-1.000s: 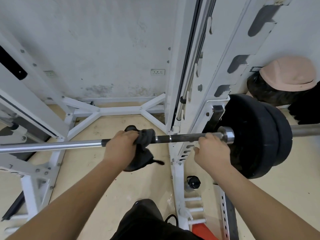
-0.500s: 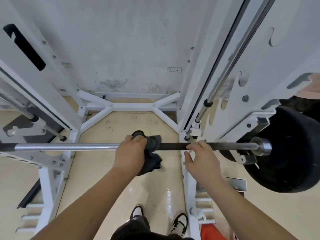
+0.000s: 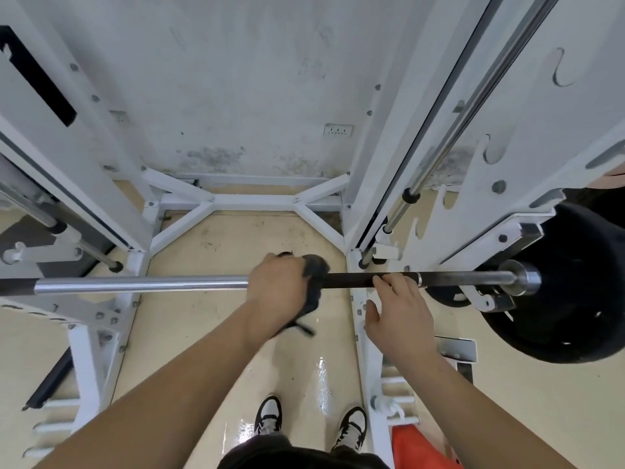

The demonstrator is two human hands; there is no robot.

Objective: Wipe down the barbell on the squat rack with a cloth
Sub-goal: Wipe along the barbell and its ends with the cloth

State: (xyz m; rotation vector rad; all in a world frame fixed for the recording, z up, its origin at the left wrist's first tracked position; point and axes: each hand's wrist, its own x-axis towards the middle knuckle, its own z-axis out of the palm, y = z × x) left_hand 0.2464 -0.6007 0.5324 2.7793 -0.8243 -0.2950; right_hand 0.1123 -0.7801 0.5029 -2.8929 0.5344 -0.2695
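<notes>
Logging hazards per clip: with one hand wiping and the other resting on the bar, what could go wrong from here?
1. The left hand grips the cloth round the barbell close to the right hand, whose fingers only rest on it; a stroke rightward could knock them.
2. Under that light hold the barbell, loaded with a weight plate, might roll.

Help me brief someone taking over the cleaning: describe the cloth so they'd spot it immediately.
Find the white squat rack and the barbell lying across it. Where the bar's chrome meets its dark section, the left hand grips a dark grey cloth bunched over the bar. It is the only soft, crumpled thing there, a tail dangling below; the right hand beside it has none.
</notes>
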